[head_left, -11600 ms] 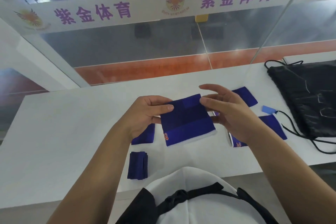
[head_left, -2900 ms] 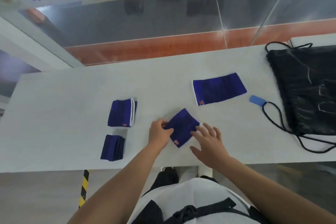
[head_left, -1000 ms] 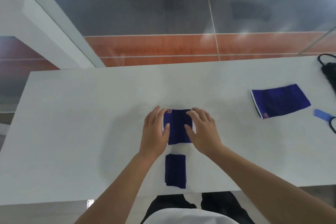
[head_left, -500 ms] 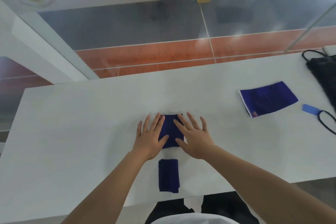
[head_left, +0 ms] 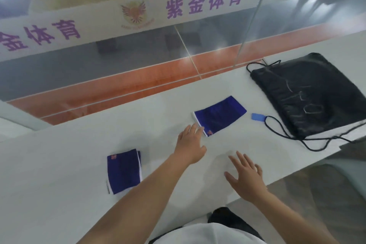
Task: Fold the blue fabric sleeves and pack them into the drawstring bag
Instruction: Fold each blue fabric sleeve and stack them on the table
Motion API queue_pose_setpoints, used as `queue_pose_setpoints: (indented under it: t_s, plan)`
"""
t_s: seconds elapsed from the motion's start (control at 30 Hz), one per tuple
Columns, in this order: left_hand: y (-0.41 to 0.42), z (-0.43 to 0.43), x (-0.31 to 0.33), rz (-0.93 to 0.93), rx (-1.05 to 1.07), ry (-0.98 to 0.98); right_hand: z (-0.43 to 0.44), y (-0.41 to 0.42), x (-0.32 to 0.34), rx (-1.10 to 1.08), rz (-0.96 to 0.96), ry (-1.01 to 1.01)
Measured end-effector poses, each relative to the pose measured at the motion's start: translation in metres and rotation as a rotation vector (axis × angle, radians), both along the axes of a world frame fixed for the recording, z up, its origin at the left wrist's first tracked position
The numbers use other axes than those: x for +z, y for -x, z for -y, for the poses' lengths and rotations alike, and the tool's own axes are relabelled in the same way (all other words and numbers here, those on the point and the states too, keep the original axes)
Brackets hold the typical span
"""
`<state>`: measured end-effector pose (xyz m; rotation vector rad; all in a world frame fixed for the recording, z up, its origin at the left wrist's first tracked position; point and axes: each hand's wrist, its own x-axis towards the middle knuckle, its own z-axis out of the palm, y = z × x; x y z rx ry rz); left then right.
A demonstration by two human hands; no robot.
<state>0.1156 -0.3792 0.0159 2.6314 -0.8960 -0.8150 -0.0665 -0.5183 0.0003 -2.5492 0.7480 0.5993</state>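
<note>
An unfolded blue sleeve [head_left: 220, 115] with a white edge lies flat on the white table [head_left: 59, 174], right of centre. My left hand [head_left: 190, 143] reaches to it, fingertips touching its white near-left edge, fingers apart. My right hand [head_left: 245, 176] hovers flat and empty over the table near the front edge. A folded blue sleeve stack [head_left: 123, 170] lies to the left of my left arm. The black drawstring bag [head_left: 311, 93] lies flat at the far right, its cords trailing toward the front.
A small blue tag [head_left: 257, 117] sits on the bag's cord between sleeve and bag. A glass partition with a white banner of purple characters [head_left: 204, 3] runs along the table's far side. The table's front edge lies close under my right hand.
Both hands have left the folded sleeve they were pressing flat. My left hand has moved right to the unfolded sleeve; the view has swung right, bringing the bag into sight.
</note>
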Motion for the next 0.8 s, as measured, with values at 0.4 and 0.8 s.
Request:
queue_pose_setpoints:
  t_s: [0.4, 0.8]
  plan:
    - [0.023, 0.07, -0.042, 0.038, -0.01, -0.237, 0.106, 0.021, -0.007, 0.012, 0.09, -0.112]
    - [0.101, 0.019, -0.063, 0.206, 0.225, -0.086, 0.054, -0.027, -0.045, 0.566, 0.233, 0.012]
